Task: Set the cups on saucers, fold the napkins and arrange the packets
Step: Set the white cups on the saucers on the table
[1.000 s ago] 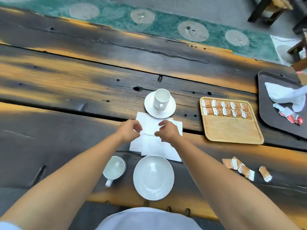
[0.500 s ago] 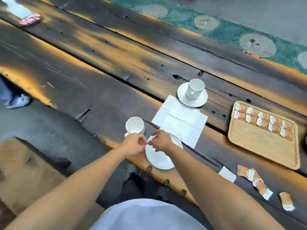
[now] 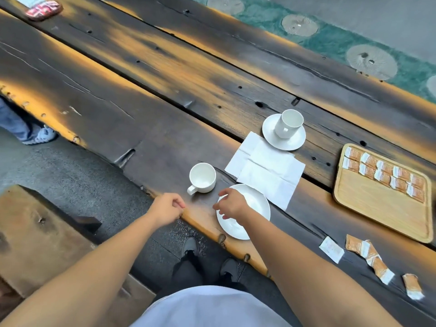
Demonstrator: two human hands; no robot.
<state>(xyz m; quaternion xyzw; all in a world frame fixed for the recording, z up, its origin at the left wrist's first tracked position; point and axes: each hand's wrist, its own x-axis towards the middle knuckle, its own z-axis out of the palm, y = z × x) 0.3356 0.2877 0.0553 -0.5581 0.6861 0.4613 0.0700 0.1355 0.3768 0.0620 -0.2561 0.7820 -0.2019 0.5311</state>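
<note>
Head view, looking down past both forearms. Empty saucer (image 3: 250,208) sits at the near edge of the worktop (image 3: 146,128), nothing on it. Right hand (image 3: 230,204) hovers over the saucer's left rim, fingers (image 3: 220,193) spread and loosely curled, grasping nothing. Loose cup (image 3: 202,177) stands upright directly on the wood just left of the saucer, handle pointing toward the near edge, apart from both hands. Left hand (image 3: 168,208) is at the worktop's near edge, below the cup, fingers curled into a loose fist; cannot tell whether anything is pinched inside.

Napkins (image 3: 265,167): white sheets lying flat and overlapping, creases visible, just beyond the empty saucer; the near corner looks to touch the saucer's far rim. Beyond them a second cup (image 3: 289,123) stands on its own saucer (image 3: 295,141), already paired.

To the right, wooden tray (image 3: 377,208) holds two neat rows of orange-and-white packets (image 3: 383,174) along its far side; the rest of the tray is bare wood. Loose packets (image 3: 370,258) lie scattered on the worktop near the tray's near edge, one white, the others orange.

Worktop is dark, weathered planks with yellow streaks. Below its edge: person's dark shoes (image 3: 191,245) on grey floor.
</note>
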